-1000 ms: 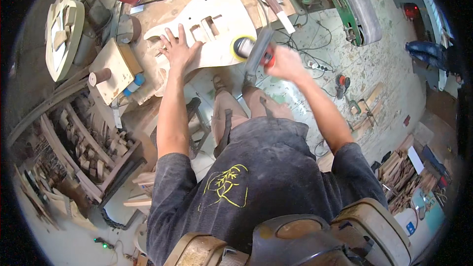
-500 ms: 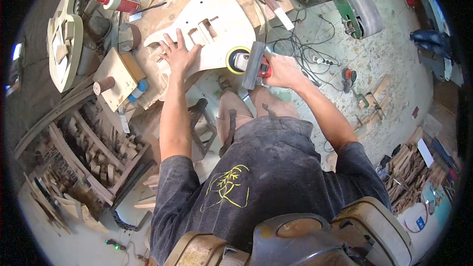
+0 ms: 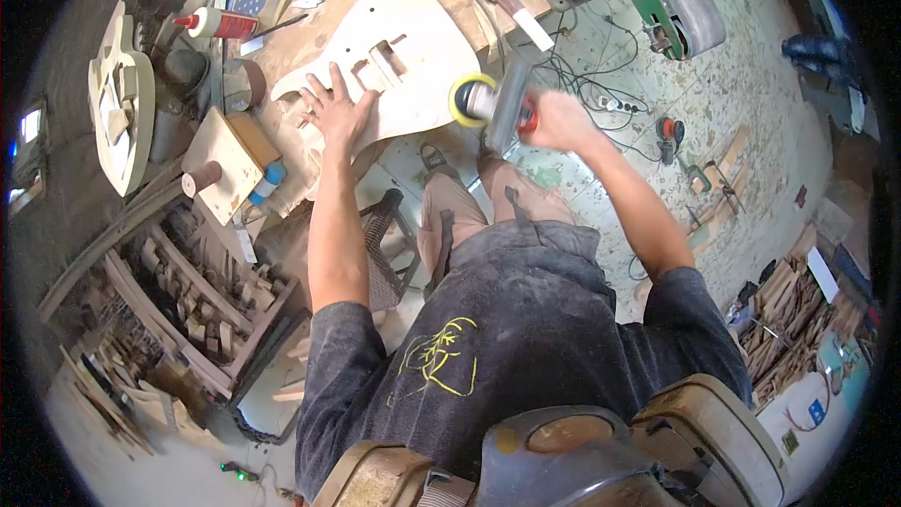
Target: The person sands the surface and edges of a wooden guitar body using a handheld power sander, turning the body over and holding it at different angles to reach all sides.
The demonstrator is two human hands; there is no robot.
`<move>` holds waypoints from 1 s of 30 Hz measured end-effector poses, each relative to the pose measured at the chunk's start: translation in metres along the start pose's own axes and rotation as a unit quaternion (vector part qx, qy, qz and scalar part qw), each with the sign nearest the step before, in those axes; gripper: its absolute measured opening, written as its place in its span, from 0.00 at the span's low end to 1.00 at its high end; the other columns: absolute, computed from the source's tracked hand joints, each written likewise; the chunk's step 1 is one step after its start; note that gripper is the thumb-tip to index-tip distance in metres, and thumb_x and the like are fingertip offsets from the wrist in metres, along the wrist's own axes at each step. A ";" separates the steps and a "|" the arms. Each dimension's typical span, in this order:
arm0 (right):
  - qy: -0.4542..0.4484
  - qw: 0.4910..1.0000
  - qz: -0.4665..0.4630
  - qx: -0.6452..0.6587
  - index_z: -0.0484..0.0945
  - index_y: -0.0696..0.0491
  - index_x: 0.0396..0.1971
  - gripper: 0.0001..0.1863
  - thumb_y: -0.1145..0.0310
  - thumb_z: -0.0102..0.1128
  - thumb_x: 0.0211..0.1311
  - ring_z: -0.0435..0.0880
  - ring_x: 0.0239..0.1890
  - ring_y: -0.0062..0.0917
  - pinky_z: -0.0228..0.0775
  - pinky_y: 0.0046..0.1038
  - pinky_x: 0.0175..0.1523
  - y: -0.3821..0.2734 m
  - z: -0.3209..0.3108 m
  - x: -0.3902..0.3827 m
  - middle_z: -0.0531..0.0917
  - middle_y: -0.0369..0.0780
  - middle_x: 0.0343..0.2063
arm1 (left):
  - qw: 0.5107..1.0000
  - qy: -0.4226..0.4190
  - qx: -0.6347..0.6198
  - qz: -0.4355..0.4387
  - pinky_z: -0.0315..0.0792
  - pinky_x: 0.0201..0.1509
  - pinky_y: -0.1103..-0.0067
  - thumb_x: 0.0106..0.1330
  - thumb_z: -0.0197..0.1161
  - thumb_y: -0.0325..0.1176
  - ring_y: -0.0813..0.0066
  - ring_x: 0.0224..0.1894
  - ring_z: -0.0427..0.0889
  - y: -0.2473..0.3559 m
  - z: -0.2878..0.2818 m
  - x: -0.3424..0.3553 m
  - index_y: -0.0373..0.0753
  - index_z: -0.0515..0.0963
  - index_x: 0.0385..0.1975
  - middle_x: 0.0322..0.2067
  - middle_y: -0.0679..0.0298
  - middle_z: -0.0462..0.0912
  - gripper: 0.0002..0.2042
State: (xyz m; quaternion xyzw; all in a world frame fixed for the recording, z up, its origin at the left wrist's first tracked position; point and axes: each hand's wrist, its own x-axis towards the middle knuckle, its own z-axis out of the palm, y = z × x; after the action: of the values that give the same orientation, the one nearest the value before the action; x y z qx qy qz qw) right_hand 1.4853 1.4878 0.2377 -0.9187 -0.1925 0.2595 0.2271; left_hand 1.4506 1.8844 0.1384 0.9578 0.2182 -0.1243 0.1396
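One guitar body (image 3: 427, 47), slanted lengthwise; horns (image 3: 291, 84) lower-left

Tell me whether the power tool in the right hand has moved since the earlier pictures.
Yes: judged against the pale guitar body, the power tool has moved to the right.

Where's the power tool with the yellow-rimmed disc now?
In the head view, the power tool is above and right of centre, in the right hand, by the pale guitar body.
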 end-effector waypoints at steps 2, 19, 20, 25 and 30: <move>0.012 0.999 -0.039 0.004 0.78 0.57 0.37 0.23 0.57 0.68 0.44 0.85 0.36 0.53 0.77 0.49 0.41 -0.005 0.011 -0.016 0.84 0.55 0.29 | 1.000 -0.002 -0.004 0.003 0.31 0.74 0.34 0.58 0.62 0.70 0.33 0.79 0.26 0.001 0.000 0.000 0.59 0.41 0.81 0.79 0.42 0.29 0.54; 0.029 0.996 -0.069 0.046 0.80 0.55 0.43 0.26 0.58 0.73 0.43 0.87 0.35 0.47 0.78 0.44 0.41 0.030 0.018 -0.012 0.87 0.47 0.29 | 1.000 -0.004 -0.004 0.001 0.32 0.74 0.34 0.55 0.64 0.69 0.35 0.80 0.26 0.002 -0.003 0.001 0.59 0.43 0.81 0.79 0.42 0.29 0.55; 0.043 0.991 -0.116 0.042 0.80 0.54 0.42 0.25 0.59 0.73 0.43 0.87 0.34 0.47 0.78 0.44 0.40 0.027 0.024 -0.018 0.87 0.46 0.27 | 1.000 -0.005 -0.008 0.003 0.32 0.74 0.34 0.55 0.64 0.69 0.35 0.80 0.26 0.002 -0.003 0.000 0.59 0.43 0.81 0.79 0.42 0.29 0.55; 0.089 0.991 -0.078 0.069 0.79 0.54 0.39 0.23 0.59 0.74 0.43 0.87 0.33 0.45 0.77 0.44 0.39 0.044 0.028 -0.015 0.86 0.45 0.24 | 1.000 -0.003 -0.009 0.011 0.32 0.74 0.34 0.56 0.64 0.69 0.35 0.80 0.26 0.001 -0.003 0.001 0.59 0.42 0.81 0.79 0.42 0.29 0.55; 0.129 0.990 0.004 0.061 0.79 0.54 0.40 0.24 0.58 0.75 0.43 0.88 0.33 0.43 0.78 0.41 0.39 0.086 0.008 0.008 0.87 0.45 0.26 | 1.000 -0.008 -0.014 0.014 0.30 0.73 0.33 0.57 0.63 0.68 0.35 0.80 0.25 0.003 -0.005 0.002 0.57 0.41 0.81 0.79 0.41 0.29 0.55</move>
State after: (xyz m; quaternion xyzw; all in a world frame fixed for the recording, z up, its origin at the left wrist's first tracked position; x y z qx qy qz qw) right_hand 1.5077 1.4232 0.1840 -0.9300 -0.1414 0.1506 0.3042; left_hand 1.4551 1.8841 0.1433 0.9576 0.2058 -0.1268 0.1565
